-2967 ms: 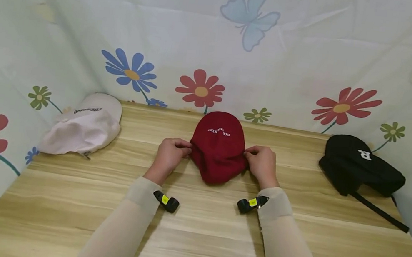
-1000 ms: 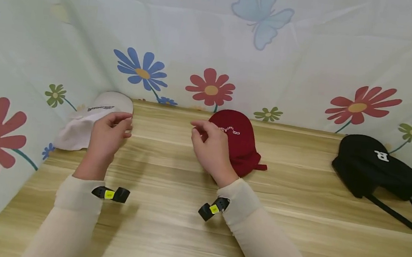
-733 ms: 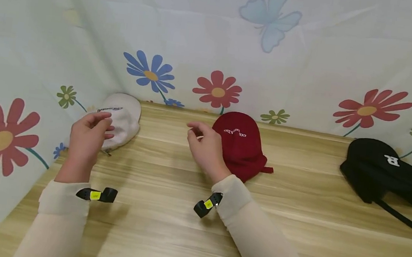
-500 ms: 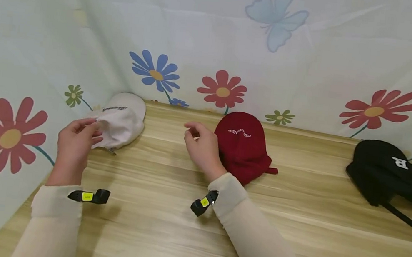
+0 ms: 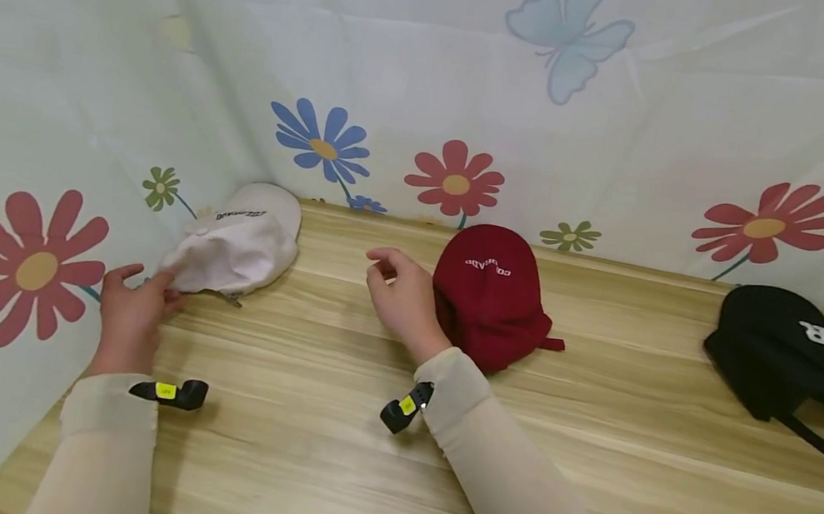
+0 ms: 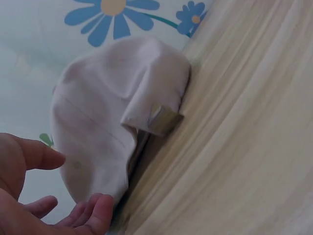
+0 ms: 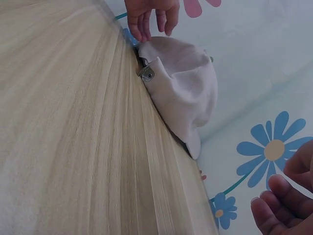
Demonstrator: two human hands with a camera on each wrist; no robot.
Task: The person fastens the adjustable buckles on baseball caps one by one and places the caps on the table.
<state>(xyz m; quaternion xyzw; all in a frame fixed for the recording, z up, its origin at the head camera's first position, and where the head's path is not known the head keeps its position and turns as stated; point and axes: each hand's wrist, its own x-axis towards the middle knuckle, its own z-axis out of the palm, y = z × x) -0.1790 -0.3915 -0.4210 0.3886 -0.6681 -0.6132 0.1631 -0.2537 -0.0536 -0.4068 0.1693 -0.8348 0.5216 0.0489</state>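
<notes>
A pale pinkish-white baseball cap (image 5: 239, 247) with dark lettering rests at the table's back left, its brim toward the wall. My left hand (image 5: 133, 311) is at its near left end, thumb and fingers spread apart, fingertips right at the fabric edge. In the left wrist view the cap's crown (image 6: 98, 107) is creased, with a metal strap buckle (image 6: 165, 120) at its rear opening. My right hand (image 5: 408, 298) hovers just left of a dark red cap (image 5: 491, 290), fingers loosely bent and holding nothing. It partly overlaps that cap's left edge in the head view.
A black cap (image 5: 787, 347) with a white letter and a long strap lies at the right. The wooden table (image 5: 301, 446) meets a flower-printed cloth wall (image 5: 403, 55) at the back and left. Each wrist wears a black strap-on camera (image 5: 190, 394).
Both hands have let go of the red cap and moved left. My left hand has reached the white cap and its fingers have spread. The view has shifted left.
</notes>
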